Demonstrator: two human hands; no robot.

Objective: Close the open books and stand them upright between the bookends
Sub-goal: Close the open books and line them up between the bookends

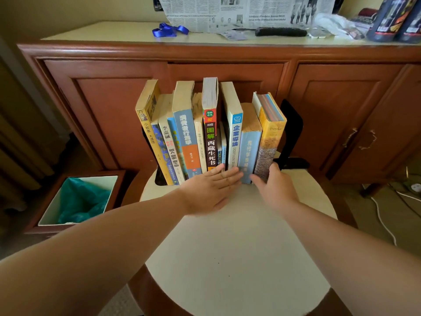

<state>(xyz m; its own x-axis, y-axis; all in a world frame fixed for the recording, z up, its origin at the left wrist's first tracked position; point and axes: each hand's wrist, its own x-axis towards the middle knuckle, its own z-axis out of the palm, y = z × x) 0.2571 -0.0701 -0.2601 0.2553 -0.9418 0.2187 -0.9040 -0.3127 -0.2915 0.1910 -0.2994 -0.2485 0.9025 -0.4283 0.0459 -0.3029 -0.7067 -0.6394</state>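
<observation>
tabletop [239,247] round, pale | left hand [211,190] fingers straight, together, flat at the feet of the middle spines | right hand [274,188] fingers curled round the Troyka book [270,142], 1 o'clock of it, long axis upright | row of books [193,133] closed, standing | right bookend [292,133] just beyond at 1 o'clock | left bookend [160,176] mostly hidden

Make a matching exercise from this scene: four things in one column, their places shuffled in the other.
Things:
1. blue ribbon
2. bin with green liner
3. Troyka book
4. left hand

Places:
A. on the floor, left of the table
B. rightmost in the row, gripped by the right hand
C. on the cabinet top
D. flat against the spines

Pairs: 1-C, 2-A, 3-B, 4-D
</observation>
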